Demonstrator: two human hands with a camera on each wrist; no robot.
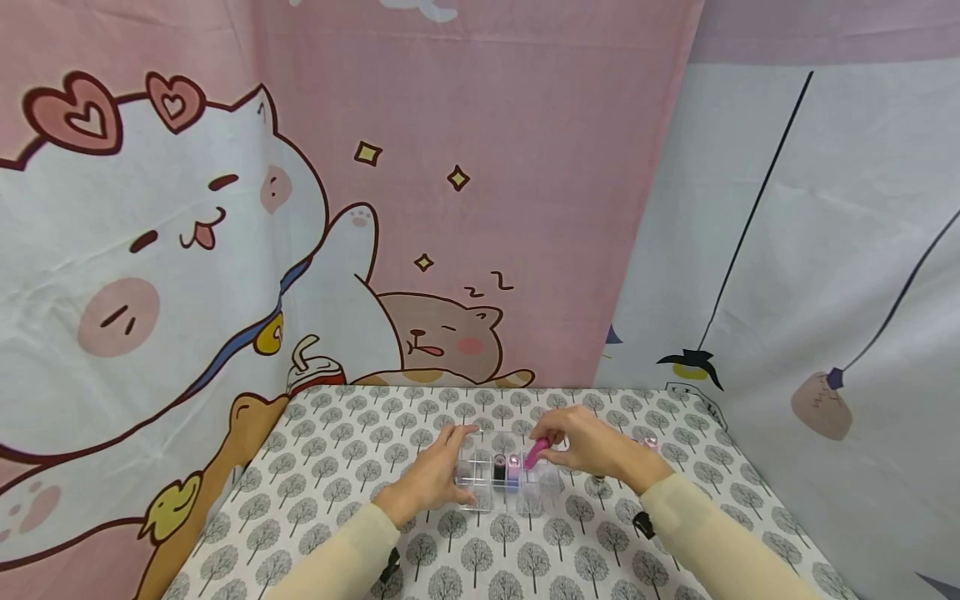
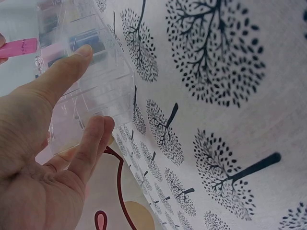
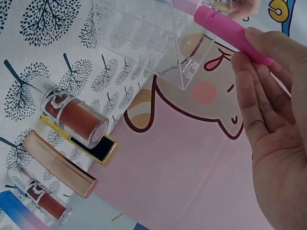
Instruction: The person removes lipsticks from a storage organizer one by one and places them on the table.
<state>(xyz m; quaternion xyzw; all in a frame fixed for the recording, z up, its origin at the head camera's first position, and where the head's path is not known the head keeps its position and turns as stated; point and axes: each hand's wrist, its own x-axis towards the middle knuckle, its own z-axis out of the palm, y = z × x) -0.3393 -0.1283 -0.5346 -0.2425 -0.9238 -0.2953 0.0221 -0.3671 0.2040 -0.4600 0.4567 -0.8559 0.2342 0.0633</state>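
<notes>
A clear divided organizer (image 1: 474,481) stands on the tree-print cloth. My left hand (image 1: 430,477) holds its left end, thumb along the near side and fingers at the far side. In the left wrist view the thumb (image 2: 69,69) touches the clear wall. My right hand (image 1: 583,443) pinches a pink lipstick tube (image 3: 228,31) between thumb and fingers, tilted over the organizer's right part. A dark tube (image 1: 499,467) and a pink-and-blue tube (image 1: 513,472) stand upright in neighbouring compartments. Whether the pink tube's lower end touches a compartment, I cannot tell.
Right of the organizer lie a lip gloss tube (image 3: 76,115), a black-and-gold tube (image 3: 103,149), a rose-gold lipstick (image 3: 60,164), a smaller gloss tube (image 3: 44,200) and a blue-and-pink tube (image 3: 21,211). Printed curtains (image 1: 525,208) hang behind the table.
</notes>
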